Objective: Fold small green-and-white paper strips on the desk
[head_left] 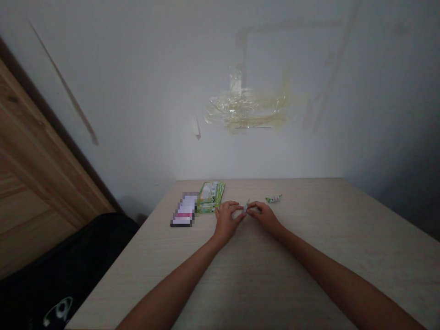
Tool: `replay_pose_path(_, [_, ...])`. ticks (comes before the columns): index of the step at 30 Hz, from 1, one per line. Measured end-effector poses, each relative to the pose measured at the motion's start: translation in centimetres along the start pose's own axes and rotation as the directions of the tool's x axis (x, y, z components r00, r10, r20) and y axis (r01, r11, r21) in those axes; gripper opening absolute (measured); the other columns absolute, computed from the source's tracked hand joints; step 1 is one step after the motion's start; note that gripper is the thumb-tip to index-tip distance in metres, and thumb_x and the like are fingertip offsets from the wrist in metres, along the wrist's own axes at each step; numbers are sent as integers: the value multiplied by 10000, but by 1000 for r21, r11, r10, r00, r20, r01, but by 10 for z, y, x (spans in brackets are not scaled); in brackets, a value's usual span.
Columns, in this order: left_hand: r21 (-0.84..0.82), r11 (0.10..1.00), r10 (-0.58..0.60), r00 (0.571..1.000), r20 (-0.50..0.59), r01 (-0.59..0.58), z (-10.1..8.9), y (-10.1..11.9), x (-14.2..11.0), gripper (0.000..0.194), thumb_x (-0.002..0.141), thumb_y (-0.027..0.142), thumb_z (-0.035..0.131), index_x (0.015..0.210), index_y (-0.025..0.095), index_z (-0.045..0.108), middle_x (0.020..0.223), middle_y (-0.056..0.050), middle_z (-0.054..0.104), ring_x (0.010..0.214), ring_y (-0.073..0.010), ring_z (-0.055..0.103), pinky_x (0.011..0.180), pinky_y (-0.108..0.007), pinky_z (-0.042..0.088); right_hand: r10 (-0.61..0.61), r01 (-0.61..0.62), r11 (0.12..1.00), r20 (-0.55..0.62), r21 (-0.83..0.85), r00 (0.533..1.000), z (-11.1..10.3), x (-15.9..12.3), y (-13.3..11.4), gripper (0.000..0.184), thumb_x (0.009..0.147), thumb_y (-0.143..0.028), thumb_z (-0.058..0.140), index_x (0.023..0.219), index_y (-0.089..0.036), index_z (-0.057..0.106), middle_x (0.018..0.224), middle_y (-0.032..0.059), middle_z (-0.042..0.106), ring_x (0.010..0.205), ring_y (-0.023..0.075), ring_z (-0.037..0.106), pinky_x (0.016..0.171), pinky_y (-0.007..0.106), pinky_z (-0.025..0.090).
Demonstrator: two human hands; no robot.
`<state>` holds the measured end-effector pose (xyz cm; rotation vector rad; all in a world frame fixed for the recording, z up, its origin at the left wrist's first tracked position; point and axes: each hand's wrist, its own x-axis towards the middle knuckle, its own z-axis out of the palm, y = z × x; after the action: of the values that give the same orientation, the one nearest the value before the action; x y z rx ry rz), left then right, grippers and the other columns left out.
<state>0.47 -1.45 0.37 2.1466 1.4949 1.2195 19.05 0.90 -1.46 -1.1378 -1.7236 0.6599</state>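
My left hand and my right hand meet over the middle of the table. Between their fingertips is a small green-and-white piece, which looks like paper or wrapper; the fingers cover most of it. My right thumb and forefinger pinch it from the right. On the left side, my left thumb and forefinger close on its edge, while the other fingers curve loosely. Just beyond my right hand lies a similar small twisted green-and-white piece.
Behind my left hand lie green printed sheets or packets, overlapping. A phone with a blurred, lit screen is left of them. The pale wooden table meets a wall with peeling tape. A black bag-like item stands at left.
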Motion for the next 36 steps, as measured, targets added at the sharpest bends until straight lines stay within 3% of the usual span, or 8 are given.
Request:
replay_pose_path(11, [-47, 997, -59, 998, -22, 58, -5, 5, 1, 197, 761, 343, 735, 937, 256, 722, 1084, -45, 684, 1119, -241, 559, 1076, -493, 296, -17, 16, 999, 45, 28, 999, -6, -1, -16, 209, 804, -390, 622, 835, -196, 691, 875, 52, 718, 884, 220, 643, 878, 359, 451])
replay_pose_path(21, [-131, 975, -181, 983, 5, 180, -8, 8, 1, 187, 766, 358, 708, 895, 229, 668, 905, -13, 729, 1005, -239, 627, 1127, -590, 82, -32, 24, 995, 91, 92, 995, -6, 0, -18, 224, 815, -411, 610, 809, -193, 662, 829, 29, 686, 847, 207, 626, 842, 330, 452])
replay_pose_path(27, [-113, 978, -173, 985, 19, 174, -6, 7, 0, 212, 744, 404, 715, 841, 226, 654, 816, 5, 714, 946, -225, 635, 1125, -576, 120, -45, 29, 992, 130, 121, 990, -6, 2, -19, 257, 811, -427, 609, 870, -188, 686, 891, 46, 708, 894, 221, 635, 875, 346, 452])
replay_pose_path(36, [-115, 961, -250, 968, 26, 251, -5, 7, 3, 202, 740, 402, 707, 877, 254, 721, 862, -14, 732, 1007, -251, 606, 1106, -623, 97, 8, -26, 987, 109, 160, 994, -4, 1, -16, 289, 783, -476, 628, 790, -195, 696, 910, 63, 729, 916, 245, 648, 904, 381, 454])
